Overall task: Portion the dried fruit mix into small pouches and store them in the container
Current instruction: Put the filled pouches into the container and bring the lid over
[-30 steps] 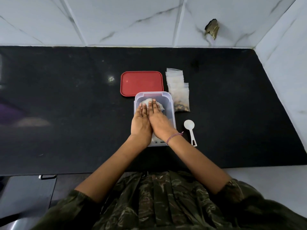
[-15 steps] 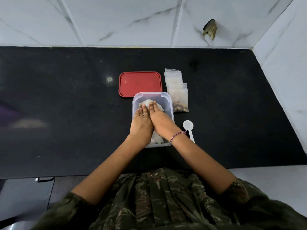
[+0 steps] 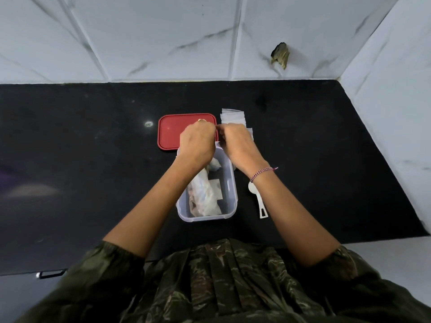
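Black counter (image 3: 93,159) | marble-tile walls (image 3: 163,38) (one chipped) | left hand (image 3: 198,142), right hand (image 3: 238,144): fingers (image 3: 203,128) curled, grasp unclear

The clear open-topped container (image 3: 205,219) stands upright with filled pouches (image 3: 203,194) lying inside, and flat empty pouches (image 3: 233,117) lie stacked beyond its far-right corner.

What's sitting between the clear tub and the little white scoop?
Nothing. The head view shows only a bare strip of black counter between the clear tub and the white scoop.
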